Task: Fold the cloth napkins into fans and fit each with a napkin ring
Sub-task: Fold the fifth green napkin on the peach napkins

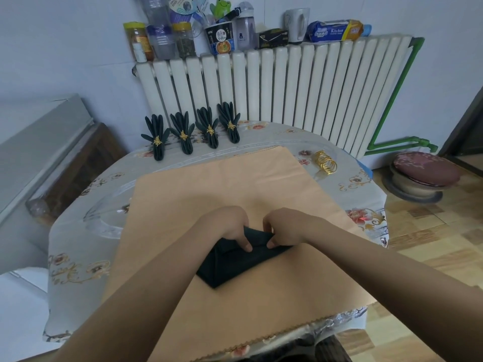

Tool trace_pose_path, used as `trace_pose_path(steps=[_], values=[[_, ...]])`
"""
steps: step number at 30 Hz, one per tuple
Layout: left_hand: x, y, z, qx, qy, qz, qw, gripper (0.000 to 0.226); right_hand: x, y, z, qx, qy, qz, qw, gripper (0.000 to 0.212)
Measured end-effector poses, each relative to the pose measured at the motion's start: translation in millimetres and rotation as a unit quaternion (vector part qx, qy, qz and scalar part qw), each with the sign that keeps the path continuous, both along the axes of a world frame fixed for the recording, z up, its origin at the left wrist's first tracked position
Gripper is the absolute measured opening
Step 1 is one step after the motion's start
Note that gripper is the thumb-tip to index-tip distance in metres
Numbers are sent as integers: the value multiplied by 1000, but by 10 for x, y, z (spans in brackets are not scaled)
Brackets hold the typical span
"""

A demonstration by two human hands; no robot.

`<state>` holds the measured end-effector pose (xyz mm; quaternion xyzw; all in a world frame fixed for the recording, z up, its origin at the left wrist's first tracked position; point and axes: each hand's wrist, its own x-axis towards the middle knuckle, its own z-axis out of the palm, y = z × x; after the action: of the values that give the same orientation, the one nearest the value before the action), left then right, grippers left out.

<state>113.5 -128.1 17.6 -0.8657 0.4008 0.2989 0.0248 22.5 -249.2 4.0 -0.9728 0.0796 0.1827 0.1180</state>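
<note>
Room: pale walls are seen behind a white radiator [274, 90], and wood-pattern flooring lies at the right.
Table: a round table [347, 176] is covered with a flowered cloth, over which a tan mat [235, 178] with a zigzag near edge is spread.
Radiator top: jars, bottles and packets are lined up along it.
Yellow-lidded jars: one jar [137, 39] is filled with something orange-brown, another jar [184, 39] with something dark green.
Noodle cup: several items are stood in an instant-noodle cup [220, 39], a green frog figure [220, 6] rising above them; the rest cannot be told.
Kettle: a pale kettle [296, 24] is set beside a blue kitchen-wrap packet [334, 30].
Finished napkins: four dark green fans [190, 129], each fitted with a gold ring, are stood in a row at the table's far edge.
Spare rings: a cluster of gold napkin rings [325, 163] is laid on the cloth, just right of the mat.
Current napkin: a dark green napkin [235, 259] is laid on the mat near its middle, partly folded.
Left hand: the left hand [230, 228] is curled, its fingers pinching the napkin's far edge.
Right hand: the right hand [285, 228] is curled likewise, and the same raised fold is pinched just beside the left.
</note>
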Motion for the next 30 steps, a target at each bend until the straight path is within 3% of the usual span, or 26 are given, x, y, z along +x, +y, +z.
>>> trace_pose_path(steps=[6,18,22,26,30], values=[[-74,26,-5,-29,-35,-40,998,26,-100,20,-76,-19,-55,-6,998,31],[-216,162,-12,-63,-42,-72,994,28,-344,91,-351,-102,-210,39,972,24],[-270,136,148,-29,-155,-143,977,28,-342,124,-370,-111,-303,39,946,13],[-296,79,351,-38,-353,-208,911,10,-240,80,-302,-55,-402,-31,914,6],[-380,101,264,32,-395,-226,890,14,-222,73,-349,53,-351,-46,934,10]])
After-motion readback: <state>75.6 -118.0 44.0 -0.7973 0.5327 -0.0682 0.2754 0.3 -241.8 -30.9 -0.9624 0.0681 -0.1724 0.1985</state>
